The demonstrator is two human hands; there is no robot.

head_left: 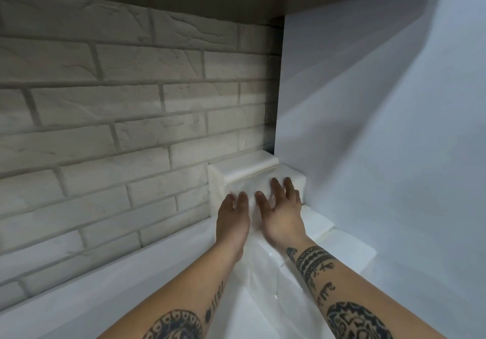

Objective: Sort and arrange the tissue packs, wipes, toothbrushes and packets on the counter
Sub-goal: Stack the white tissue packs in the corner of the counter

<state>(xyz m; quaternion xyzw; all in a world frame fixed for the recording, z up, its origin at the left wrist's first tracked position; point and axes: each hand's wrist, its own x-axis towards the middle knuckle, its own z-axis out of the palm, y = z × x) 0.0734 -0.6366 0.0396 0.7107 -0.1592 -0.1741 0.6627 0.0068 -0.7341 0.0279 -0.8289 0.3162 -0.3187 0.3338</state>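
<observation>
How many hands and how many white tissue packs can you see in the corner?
Bare hands: 2, the left hand and the right hand, both touching the packs.
White plastic-wrapped tissue packs: at least 4; their edges blur together.
Total: at least 6.

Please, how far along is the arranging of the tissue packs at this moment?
Seemingly done: white plastic-wrapped tissue packs lie in a row along the white side panel, up to the white brick wall. In hand: the left hand and right hand rest, fingers fairly straight, on the corner pack, probably pressing it into place. Left: wipes, toothbrushes and packets are out of view, so cannot be judged.
</observation>
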